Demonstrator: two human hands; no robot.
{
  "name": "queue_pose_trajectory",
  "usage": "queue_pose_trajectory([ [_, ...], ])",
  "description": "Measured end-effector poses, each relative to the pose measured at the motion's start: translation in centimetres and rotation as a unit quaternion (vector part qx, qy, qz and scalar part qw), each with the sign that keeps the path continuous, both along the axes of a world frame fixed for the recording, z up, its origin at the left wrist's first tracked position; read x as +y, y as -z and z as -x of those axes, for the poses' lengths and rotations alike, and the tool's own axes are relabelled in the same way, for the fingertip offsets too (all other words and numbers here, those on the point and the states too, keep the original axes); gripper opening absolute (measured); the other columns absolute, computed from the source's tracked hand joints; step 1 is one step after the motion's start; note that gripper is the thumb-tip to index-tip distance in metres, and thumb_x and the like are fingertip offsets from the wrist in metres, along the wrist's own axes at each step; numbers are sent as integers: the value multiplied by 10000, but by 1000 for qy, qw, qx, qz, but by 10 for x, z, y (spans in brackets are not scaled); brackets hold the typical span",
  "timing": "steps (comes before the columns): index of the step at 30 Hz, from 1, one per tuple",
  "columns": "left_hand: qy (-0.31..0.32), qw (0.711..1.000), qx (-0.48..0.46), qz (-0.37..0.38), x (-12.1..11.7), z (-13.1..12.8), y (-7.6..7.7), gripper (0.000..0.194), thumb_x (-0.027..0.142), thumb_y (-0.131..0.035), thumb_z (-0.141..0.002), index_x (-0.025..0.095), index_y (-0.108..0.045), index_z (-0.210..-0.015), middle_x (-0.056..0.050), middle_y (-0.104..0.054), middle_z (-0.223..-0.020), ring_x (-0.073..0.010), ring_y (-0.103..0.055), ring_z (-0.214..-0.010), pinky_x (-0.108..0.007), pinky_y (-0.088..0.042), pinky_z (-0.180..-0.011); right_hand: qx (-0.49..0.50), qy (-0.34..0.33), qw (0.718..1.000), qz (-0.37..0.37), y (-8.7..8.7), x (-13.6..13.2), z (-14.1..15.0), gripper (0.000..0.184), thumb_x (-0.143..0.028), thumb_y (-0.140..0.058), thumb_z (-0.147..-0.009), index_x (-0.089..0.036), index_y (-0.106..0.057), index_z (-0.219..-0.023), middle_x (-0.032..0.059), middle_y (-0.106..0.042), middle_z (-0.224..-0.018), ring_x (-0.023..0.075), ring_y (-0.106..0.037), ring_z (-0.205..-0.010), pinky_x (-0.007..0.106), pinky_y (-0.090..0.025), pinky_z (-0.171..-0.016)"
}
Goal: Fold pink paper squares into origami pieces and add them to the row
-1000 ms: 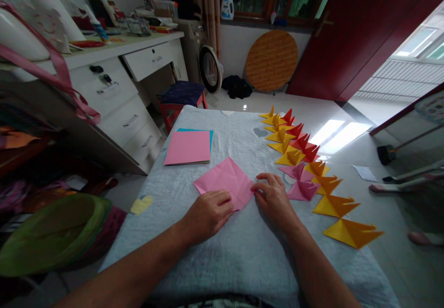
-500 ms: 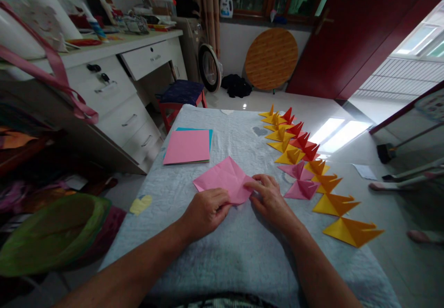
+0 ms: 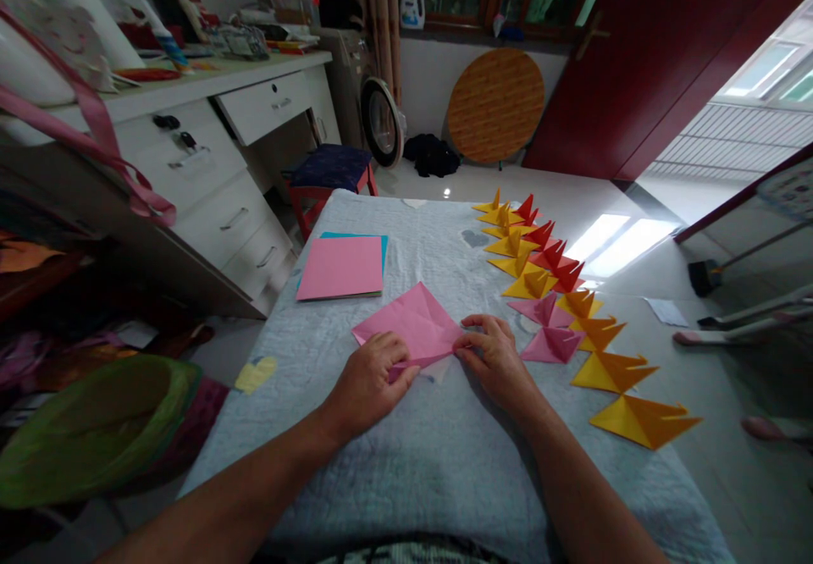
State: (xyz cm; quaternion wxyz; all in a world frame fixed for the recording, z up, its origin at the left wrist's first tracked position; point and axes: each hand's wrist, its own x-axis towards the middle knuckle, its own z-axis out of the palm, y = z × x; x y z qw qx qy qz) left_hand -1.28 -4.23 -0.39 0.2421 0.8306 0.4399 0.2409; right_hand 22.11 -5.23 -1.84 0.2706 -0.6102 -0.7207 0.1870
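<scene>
A creased pink paper square point(image 3: 414, 324) lies as a diamond on the grey quilted table cover point(image 3: 406, 454). My left hand point(image 3: 368, 380) pinches its near-left edge, fingers curled over the paper. My right hand point(image 3: 499, 359) pinches the paper's right corner, which is lifted slightly off the cover, so its pale underside shows. Both hands grip the same sheet from opposite sides.
A stack of pink and blue sheets point(image 3: 343, 266) lies at the far left of the cover. A row of folded yellow, red, orange and pink paper shapes point(image 3: 559, 310) runs down the right side. A white desk with drawers point(image 3: 209, 149) stands at the left, a red stool point(image 3: 330, 176) beyond.
Both hands have moved from resting at the sheet's near corner to pinching it, and the near edge has lifted and folded up off the cover.
</scene>
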Motion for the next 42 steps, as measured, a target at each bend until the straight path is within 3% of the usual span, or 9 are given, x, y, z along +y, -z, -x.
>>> queue_pose_trajectory([
  [10,-86,993,68,31,7,1,4,120,266,-614,-847,169,-628,-778,-77,-616,-895,-254,-568,-941,-390,-454,-892,3,39,999,31,-2,1,1,89,-185,-640,-827,-208,-710,-777,84,-635,-1077,275,-516,-1097,453,-369,-986],
  [16,-117,985,126,33,11,2,4,171,295,-617,-845,178,-629,-720,-83,-606,-899,-261,-544,-926,-382,-444,-848,-6,50,998,27,-2,1,3,83,-178,-641,-810,-200,-693,-749,84,-628,-1074,272,-512,-1079,428,-379,-951],
  [24,-124,981,149,-9,10,2,6,166,293,-628,-841,190,-605,-713,-75,-593,-897,-262,-527,-897,-394,-436,-816,-12,61,998,-8,4,1,5,105,-169,-619,-800,-203,-668,-713,83,-634,-1034,269,-521,-1024,427,-383,-908],
  [42,-128,973,190,-22,12,4,5,141,256,-574,-870,194,-561,-744,-78,-574,-888,-257,-529,-884,-393,-431,-815,-22,80,996,-24,7,3,7,117,-160,-627,-777,-204,-636,-670,82,-630,-1001,263,-518,-984,413,-395,-878],
])
